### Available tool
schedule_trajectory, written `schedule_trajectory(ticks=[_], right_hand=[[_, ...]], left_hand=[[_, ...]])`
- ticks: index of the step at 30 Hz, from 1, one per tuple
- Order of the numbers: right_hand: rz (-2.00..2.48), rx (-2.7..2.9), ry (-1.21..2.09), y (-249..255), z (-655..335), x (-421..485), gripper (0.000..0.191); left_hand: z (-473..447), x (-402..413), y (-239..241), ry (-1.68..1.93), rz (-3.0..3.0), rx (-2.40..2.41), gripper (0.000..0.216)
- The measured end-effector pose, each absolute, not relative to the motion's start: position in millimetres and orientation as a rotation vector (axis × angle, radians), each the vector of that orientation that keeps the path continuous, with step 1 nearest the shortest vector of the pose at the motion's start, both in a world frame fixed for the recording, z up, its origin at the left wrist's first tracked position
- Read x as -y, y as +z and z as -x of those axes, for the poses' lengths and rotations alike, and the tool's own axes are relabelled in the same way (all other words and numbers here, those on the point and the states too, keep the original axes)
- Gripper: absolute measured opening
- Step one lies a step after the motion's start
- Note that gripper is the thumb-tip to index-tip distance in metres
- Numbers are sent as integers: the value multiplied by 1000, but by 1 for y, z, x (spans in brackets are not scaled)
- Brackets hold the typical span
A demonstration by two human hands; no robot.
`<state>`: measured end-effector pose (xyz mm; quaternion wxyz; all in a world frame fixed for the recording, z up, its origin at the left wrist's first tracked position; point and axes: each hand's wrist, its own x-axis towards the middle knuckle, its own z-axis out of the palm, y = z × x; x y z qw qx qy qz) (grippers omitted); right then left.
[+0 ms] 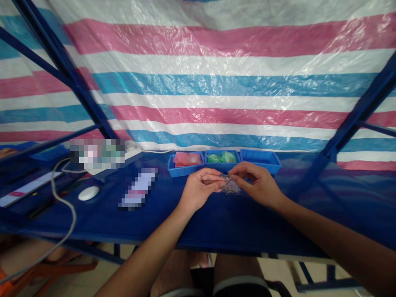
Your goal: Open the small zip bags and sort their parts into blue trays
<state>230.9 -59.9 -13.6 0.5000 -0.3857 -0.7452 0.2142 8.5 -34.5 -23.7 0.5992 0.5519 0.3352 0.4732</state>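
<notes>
Between my two hands, just above the blue table, is a small clear plastic bag [231, 188] with small contents I cannot make out. My left hand [202, 187] pinches its left side near the top. On the other side, my right hand [255, 181] grips the upper edge between thumb and fingertips. Directly behind the hands stand three blue bins in a row. Pink-red packets [187, 159] lie in the left bin [177, 172], and green packets [221, 157] in the middle bin [210, 166]. Nothing shows inside the right bin [272, 168].
On the blue table [154, 227], to the left, lie a white computer mouse [88, 193], a blurred-out phone-like object [139, 189] and a pale cable [72, 206]. Blue metal posts [77, 90] frame both sides. A striped plastic sheet [216, 82] hangs behind.
</notes>
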Motion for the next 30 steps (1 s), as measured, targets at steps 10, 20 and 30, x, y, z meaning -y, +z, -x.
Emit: schedule_trajectory(ticks=[10, 20, 30], right_hand=[[920, 1828, 461, -8, -233, 63, 12], [874, 1891, 459, -7, -230, 64, 13], [855, 1986, 374, -5, -231, 62, 16]], left_hand=[[-8, 32, -26, 1158, -1282, -756, 51], [-9, 35, -21, 1133, -1343, -772, 48], [-9, 35, -24, 1127, -1368, -754, 51]])
